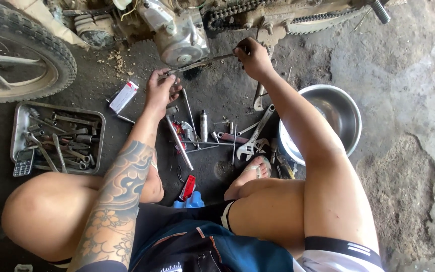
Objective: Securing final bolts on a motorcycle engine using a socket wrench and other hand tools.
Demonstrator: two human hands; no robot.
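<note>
I squat on the ground in front of a motorcycle engine (179, 32) with its drive chain (237, 10) above. My right hand (251, 56) grips one end of a long metal rod tool (202, 62) that runs leftwards under the engine. My left hand (161, 90) is closed on the rod's other end, just below the engine case. Between my arms, wrenches and sockets lie loose on the ground, among them an adjustable wrench (256, 136) and a long bar (179, 142).
A metal tray (20, 117) of sockets and wrenches with a small phone (24, 162) lies at left, below the motorcycle tyre (36, 38). A steel bowl (351, 113) sits at right. A small white box (123, 96) and a red-handled tool (188, 187) lie nearby.
</note>
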